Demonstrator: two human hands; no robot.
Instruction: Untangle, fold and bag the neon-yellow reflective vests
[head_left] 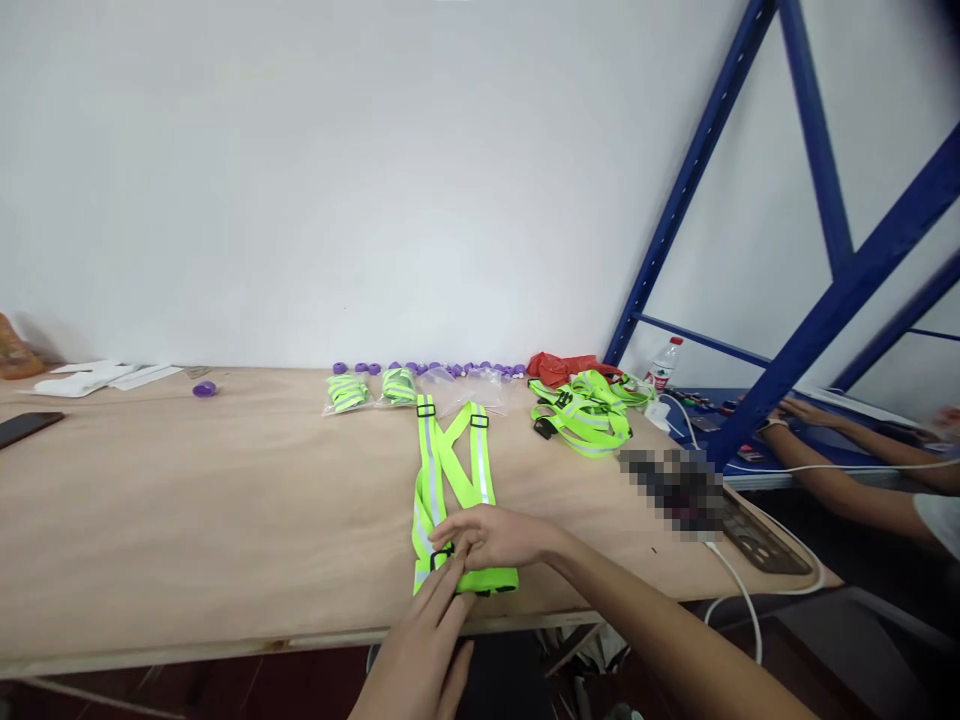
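A neon yellow-green harness point(484, 470) with silver reflective stripes and black buckles lies on the wooden table near its front edge. My right hand point(491, 537) rests over the lower part of the harness, its fingers bent toward a black buckle. My left hand point(431, 625) reaches up from below, fingertips at the lower band beside that buckle and touching the right hand. What the fingertips pinch, if anything, is hidden.
Behind lie two bagged harnesses point(347, 393), clear bags point(480, 391) and purple rolls point(420, 368). A harness pile point(589, 420) lies right, near a bottle point(664, 364), blue frame point(802, 310) and cable point(739, 585). Another person's arms point(840, 475) are far right; a phone point(28, 428) is left.
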